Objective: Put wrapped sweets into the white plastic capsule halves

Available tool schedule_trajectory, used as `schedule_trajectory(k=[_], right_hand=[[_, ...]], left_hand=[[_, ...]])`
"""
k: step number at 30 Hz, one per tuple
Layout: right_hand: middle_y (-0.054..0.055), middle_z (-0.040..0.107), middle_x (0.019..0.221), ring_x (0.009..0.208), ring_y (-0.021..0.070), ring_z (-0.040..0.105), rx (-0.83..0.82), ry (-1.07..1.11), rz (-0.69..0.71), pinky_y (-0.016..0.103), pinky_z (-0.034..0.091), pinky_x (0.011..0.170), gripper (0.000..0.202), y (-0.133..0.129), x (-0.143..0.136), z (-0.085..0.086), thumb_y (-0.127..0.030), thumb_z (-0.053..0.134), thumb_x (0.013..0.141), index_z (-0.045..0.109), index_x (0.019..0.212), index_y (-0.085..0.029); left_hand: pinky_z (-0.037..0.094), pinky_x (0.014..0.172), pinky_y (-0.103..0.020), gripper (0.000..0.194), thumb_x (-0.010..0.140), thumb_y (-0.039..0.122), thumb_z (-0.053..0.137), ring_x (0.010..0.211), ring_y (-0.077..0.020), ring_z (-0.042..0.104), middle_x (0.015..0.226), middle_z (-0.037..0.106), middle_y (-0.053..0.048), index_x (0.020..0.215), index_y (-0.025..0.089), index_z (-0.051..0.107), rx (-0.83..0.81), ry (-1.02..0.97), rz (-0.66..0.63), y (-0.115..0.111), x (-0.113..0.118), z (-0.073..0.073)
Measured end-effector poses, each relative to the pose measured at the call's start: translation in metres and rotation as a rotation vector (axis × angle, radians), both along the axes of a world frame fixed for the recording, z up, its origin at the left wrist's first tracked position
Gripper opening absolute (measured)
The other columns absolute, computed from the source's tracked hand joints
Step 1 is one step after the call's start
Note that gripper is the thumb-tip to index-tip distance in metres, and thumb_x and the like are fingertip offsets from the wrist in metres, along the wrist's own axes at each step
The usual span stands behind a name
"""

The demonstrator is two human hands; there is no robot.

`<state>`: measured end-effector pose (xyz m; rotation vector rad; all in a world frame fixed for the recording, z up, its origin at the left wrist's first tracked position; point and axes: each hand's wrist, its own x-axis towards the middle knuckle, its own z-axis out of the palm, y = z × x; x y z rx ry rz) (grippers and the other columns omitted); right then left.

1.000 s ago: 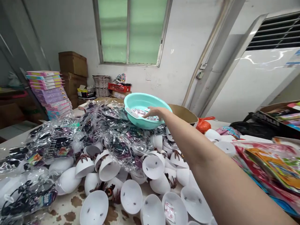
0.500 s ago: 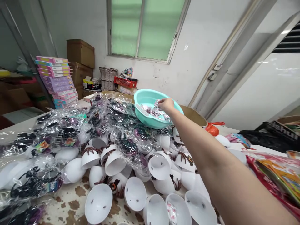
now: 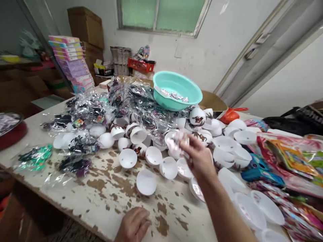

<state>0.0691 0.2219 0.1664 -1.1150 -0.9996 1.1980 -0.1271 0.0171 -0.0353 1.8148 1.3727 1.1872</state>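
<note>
Now our right hand (image 3: pixel 199 158) pinches small crinkly clear packets (image 3: pixel 178 141), so we hold them loosely above the white plastic half-shells (image 3: pixel 169 167), while our left hand (image 3: pixel 133 227) rests relaxed on the worn table (image 3: pixel 113 188).

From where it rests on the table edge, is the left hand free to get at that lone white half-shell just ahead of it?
Probably yes: the left hand lies flat and empty, and only bare table separates it from the white half-shell.

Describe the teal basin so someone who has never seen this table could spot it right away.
Start at the worn white table and follow the heap of clear plastic toy packets to its far end, below the green window. The teal basin sits atop that heap, tilted, with small shiny sachets inside. It is the only large teal vessel; the white half-shells around it are far smaller.
</note>
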Motion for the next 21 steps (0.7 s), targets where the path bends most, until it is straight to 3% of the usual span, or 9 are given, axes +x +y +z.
schedule_trajectory(k=[2, 4, 5, 7, 9, 13, 16, 21], right_hand=[[0.006, 0.073, 0.106, 0.094, 0.0232, 0.068, -0.199, 0.007, 0.057, 0.027, 0.058, 0.075, 0.050, -0.073, -0.006, -0.046, -0.031, 0.089, 0.065, 0.070, 0.110, -0.021], [0.007, 0.073, 0.105, 0.093, 0.0252, 0.068, -0.334, 0.062, 0.086, 0.031, 0.058, 0.075, 0.049, -0.131, -0.012, -0.084, -0.037, 0.088, 0.066, 0.069, 0.108, -0.020], [0.008, 0.073, 0.106, 0.092, 0.0260, 0.068, -0.386, 0.102, 0.117, 0.032, 0.058, 0.075, 0.050, -0.152, -0.015, -0.098, -0.039, 0.087, 0.067, 0.068, 0.109, -0.019], [0.009, 0.072, 0.106, 0.087, 0.0250, 0.068, -0.443, 0.154, 0.138, 0.030, 0.057, 0.067, 0.050, -0.180, -0.017, -0.114, -0.041, 0.086, 0.069, 0.066, 0.110, -0.019], [0.009, 0.072, 0.104, 0.081, 0.0225, 0.067, -0.456, 0.168, 0.134, 0.027, 0.055, 0.059, 0.050, -0.192, -0.017, -0.118, -0.042, 0.086, 0.069, 0.066, 0.109, -0.018], [0.006, 0.071, 0.101, 0.073, 0.0196, 0.065, -0.453, 0.220, 0.151, 0.025, 0.056, 0.052, 0.048, -0.193, -0.013, -0.118, -0.038, 0.089, 0.065, 0.066, 0.102, -0.018], [0.004, 0.071, 0.091, 0.063, 0.0150, 0.063, -0.481, 0.337, 0.070, 0.023, 0.054, 0.047, 0.049, -0.188, -0.008, -0.124, -0.036, 0.093, 0.059, 0.067, 0.095, -0.016], [0.002, 0.072, 0.081, 0.058, 0.0120, 0.059, -0.534, 0.404, -0.084, 0.020, 0.052, 0.043, 0.058, -0.183, 0.007, -0.136, -0.031, 0.098, 0.046, 0.068, 0.092, -0.014]], left_hand=[[0.058, 0.061, -0.027, 0.041, 0.095, 0.049, 0.048, 0.075, -0.0176, 0.067, 0.101, 0.068, -0.011, 0.127, 0.024, 0.055, -0.197, -0.249, 0.046, 0.000, 0.000, 0.011], [0.051, 0.046, -0.023, 0.062, 0.088, 0.060, 0.054, 0.067, -0.0160, 0.065, 0.106, 0.065, -0.011, 0.136, 0.022, 0.046, -0.453, -0.505, 0.076, 0.008, 0.005, 0.032], [0.047, 0.042, -0.021, 0.065, 0.084, 0.062, 0.058, 0.062, -0.0144, 0.062, 0.100, 0.066, -0.010, 0.132, 0.020, 0.049, -0.564, -0.566, 0.061, 0.013, 0.009, 0.044], [0.039, 0.038, -0.018, 0.054, 0.079, 0.059, 0.064, 0.049, -0.0102, 0.052, 0.075, 0.063, -0.002, 0.112, 0.015, 0.061, -0.719, -0.567, 0.006, 0.020, 0.017, 0.065], [0.036, 0.040, -0.018, 0.037, 0.081, 0.050, 0.063, 0.045, -0.0087, 0.044, 0.059, 0.055, 0.002, 0.091, 0.014, 0.065, -0.760, -0.478, -0.017, 0.024, 0.025, 0.081], [0.047, 0.061, -0.022, 0.017, 0.083, 0.031, 0.057, 0.068, -0.0137, 0.058, 0.073, 0.065, -0.001, 0.080, 0.018, 0.068, -0.539, -0.233, -0.071, 0.021, 0.030, 0.096], [0.051, 0.075, -0.025, 0.017, 0.086, 0.029, 0.055, 0.081, -0.0165, 0.064, 0.085, 0.071, -0.002, 0.087, 0.021, 0.070, -0.435, -0.134, -0.088, 0.024, 0.024, 0.104], [0.056, 0.067, -0.024, 0.026, 0.091, 0.036, 0.051, 0.075, -0.0161, 0.070, 0.087, 0.073, -0.003, 0.103, 0.018, 0.066, -0.354, -0.129, 0.110, 0.052, 0.008, 0.117]])
